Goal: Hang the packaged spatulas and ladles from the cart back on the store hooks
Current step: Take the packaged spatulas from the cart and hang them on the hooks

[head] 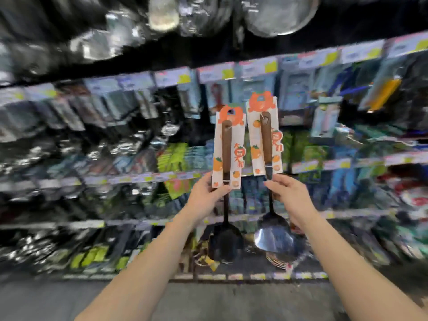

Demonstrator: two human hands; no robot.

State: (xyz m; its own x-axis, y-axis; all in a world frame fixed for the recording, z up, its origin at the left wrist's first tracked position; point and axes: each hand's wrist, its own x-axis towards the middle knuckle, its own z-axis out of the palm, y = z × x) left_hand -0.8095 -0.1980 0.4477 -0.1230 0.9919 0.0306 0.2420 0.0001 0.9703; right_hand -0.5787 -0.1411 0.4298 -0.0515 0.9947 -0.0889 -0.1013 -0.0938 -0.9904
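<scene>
I hold two packaged spatulas upright in front of the store shelves. My left hand (206, 193) grips the left spatula (228, 144) at the lower end of its white card with orange fruit print; its dark blade hangs below. My right hand (287, 193) pinches the metal shaft of the right spatula (266, 135), just under its brown handle and matching card; its shiny steel blade hangs lower right. The right one is held slightly higher. Each card has a hang hole at the top. The hooks are too blurred to make out.
Blurred shelving fills the view: hanging packaged utensils (298, 89) behind the spatulas, price-tag rails (254, 68), steel bowls and pots (278, 17) on top, foil and green packs lower left. Grey floor (208, 302) lies below.
</scene>
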